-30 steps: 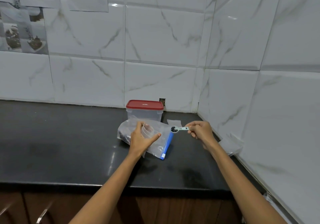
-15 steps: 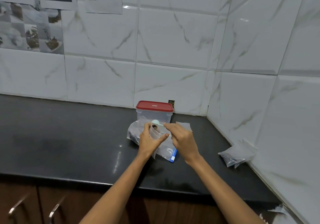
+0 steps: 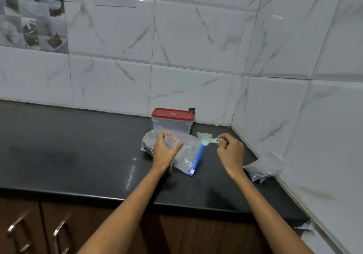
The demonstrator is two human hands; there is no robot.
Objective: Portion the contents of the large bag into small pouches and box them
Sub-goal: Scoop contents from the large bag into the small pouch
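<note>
**Spoon empty, pouch mouth held open to its left**

Cupboard handles [image 3: 18, 227] show at 7 o'clock, below the dark tabletop [image 3: 68, 155]. Just left of middle the left hand [image 3: 164, 151] curls round a small clear pouch [image 3: 170, 140], its grip holding the mouth open in a ring, thumb out toward the right. Under that hand lies the large bag [image 3: 186, 155], flat on the tabletop, its dark contents bunched at the left end and its blue zip strip [image 3: 198, 158] along the right edge. The strip's long axis runs from 1 o'clock down to 7 o'clock. Behind the bag, at 12 o'clock from it and against the wall, stands the box [image 3: 172, 123] with its red lid [image 3: 172, 114] on.

Right of the bag the right hand [image 3: 230, 152] pinches the handle of a pale green spoon [image 3: 208, 141]; the grip is narrow, closed on the handle alone. The bowl points toward 9 o'clock and looks empty, hanging just above the zip end. So the bag's opening lies just below the bowl, toward 7 o'clock of it, and the pouch mouth lies at 9 o'clock. The right hand is the nearer one to the opening; I judge the next scoop goes in there, then left.

A filled pouch [image 3: 262, 169] rests at 4 o'clock near the side wall, not yet boxed.
</note>
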